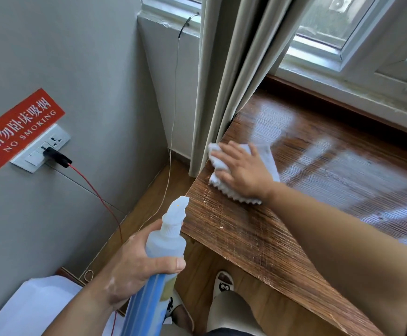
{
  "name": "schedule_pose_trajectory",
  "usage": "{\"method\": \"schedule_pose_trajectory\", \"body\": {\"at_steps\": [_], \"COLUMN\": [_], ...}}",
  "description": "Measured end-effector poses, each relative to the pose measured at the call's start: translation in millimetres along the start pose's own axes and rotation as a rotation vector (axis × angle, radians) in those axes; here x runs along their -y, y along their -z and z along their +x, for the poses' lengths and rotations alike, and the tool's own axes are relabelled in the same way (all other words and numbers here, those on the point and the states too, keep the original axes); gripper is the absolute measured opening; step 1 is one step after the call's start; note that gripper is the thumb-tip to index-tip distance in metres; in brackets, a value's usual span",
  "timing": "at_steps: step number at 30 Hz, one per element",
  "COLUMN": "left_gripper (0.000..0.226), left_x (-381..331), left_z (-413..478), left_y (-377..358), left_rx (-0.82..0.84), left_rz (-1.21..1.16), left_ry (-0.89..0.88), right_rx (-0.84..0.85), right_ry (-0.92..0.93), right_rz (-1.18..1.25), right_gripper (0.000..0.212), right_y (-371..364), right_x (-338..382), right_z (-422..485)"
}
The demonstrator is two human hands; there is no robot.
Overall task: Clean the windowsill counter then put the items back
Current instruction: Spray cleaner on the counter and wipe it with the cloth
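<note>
The wooden tabletop (pixel 258 238) under the window is wide and glossy; its sheen may be wetness or only window glare. A beige curtain (pixel 222 81) hangs at its far left corner. The left grip (pixel 134 267) is wrapped round a blue spray bottle (pixel 166 246), held off the tabletop's left edge. The right grip (pixel 243 170), fingers spread flat, presses a white cloth (pixel 270 154) onto the tabletop just beside the curtain.

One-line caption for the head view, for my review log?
Right hand presses a white cloth flat on the wooden windowsill counter beside the curtain while the left hand grips a spray bottle.
</note>
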State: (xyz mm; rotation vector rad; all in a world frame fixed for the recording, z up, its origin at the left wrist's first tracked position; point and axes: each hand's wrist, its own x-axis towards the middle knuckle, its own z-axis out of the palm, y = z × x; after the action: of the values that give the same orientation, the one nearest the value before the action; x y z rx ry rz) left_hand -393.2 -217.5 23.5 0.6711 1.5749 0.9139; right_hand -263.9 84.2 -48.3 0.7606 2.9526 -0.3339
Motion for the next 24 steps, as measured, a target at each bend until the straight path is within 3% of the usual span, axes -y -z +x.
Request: {"method": "schedule_pose_trajectory", "body": {"at_steps": [5, 8, 15, 24], "left_gripper": [0.053, 0.055, 0.076, 0.085], "left_x": [-6.9, -9.2, -13.1, -13.9], "left_z": [0.3, 2.8, 12.4, 26.4], "left_y": [2.7, 5.4, 9.2, 12.5], "left_rx": [0.025, 0.043, 0.067, 0.185], "left_rz": [-0.046, -0.067, -0.056, 0.02], "left_ry": [-0.017, -0.014, -0.002, 0.021], "right_rx": [0.048, 0.038, 0.039, -0.004], "right_ry": [0.238, 0.275, 0.165, -0.182], "right_rz": [0.055, 0.051, 0.05, 0.032], "right_gripper": [0.056, 0.055, 0.056, 0.055], "right_y": [-26.5, -39.3, -37.1, -50.9], "right_x": [81.7, 101.6, 100.6, 43.9], "right_z": [-69.9, -90.1, -109.7, -247.4]}}
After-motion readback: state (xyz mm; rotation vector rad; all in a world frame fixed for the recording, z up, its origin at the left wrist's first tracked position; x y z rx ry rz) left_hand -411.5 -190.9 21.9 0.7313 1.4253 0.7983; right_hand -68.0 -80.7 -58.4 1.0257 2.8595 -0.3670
